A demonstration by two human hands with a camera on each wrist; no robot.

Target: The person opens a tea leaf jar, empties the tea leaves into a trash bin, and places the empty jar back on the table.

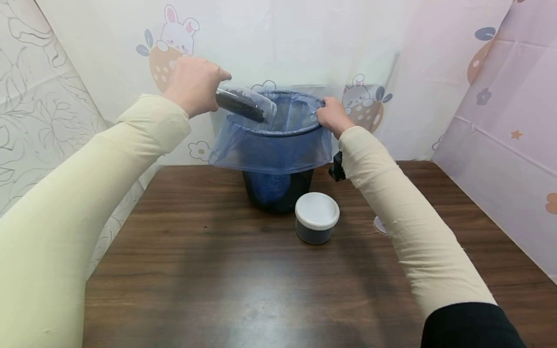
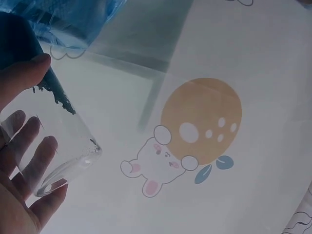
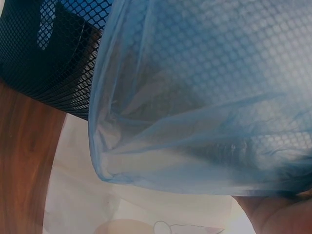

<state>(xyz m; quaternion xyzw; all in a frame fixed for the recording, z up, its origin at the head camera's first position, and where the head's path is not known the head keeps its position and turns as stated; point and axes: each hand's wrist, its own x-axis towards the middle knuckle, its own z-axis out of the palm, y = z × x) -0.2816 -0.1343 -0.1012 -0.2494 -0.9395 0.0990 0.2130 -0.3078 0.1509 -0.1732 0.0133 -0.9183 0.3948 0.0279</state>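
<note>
My left hand (image 1: 196,87) holds a clear jar (image 1: 248,104) of dark flakes. The jar lies tilted, its mouth over a black mesh bin (image 1: 256,193) lined with a blue plastic bag (image 1: 278,154). In the left wrist view, fingers wrap the jar (image 2: 80,141) near its bare base, and the dark contents lie toward the mouth. With its fingers curled over the bin's right rim, my right hand (image 1: 334,116) grips the bag's edge. The right wrist view shows the bag (image 3: 195,126) hanging outside the mesh, with part of the hand (image 3: 287,214) at the lower corner.
A small tub (image 1: 316,217) with a white lid and dark contents stands in front of the bin, on the brown wooden table (image 1: 209,270). A flat round clear-white piece (image 1: 380,225) lies partly behind my right forearm. Patterned curtains (image 1: 304,43) enclose the back and sides.
</note>
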